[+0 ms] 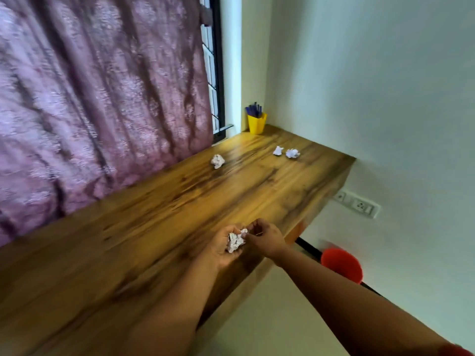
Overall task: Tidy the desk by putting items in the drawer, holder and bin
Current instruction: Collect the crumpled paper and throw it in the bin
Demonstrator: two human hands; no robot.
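My left hand (221, 246) cups crumpled white paper (235, 242) over the front edge of the wooden desk (159, 214). My right hand (266, 237) pinches the top of that same paper with curled fingers. Three more crumpled paper balls lie further along the desk: one near the curtain (218, 161) and two side by side (278, 151), (292, 153) near the far end. A yellow holder (256, 123) with dark blue pens stands in the far corner. A red bin (341, 264) sits on the floor below the desk's right side.
A purple curtain (97, 93) hangs along the desk's far side, with a window frame (218, 73) beside it. A white wall (372, 86) closes the right end, with a socket strip (358, 204) under the desk level. Pale floor lies at the front right.
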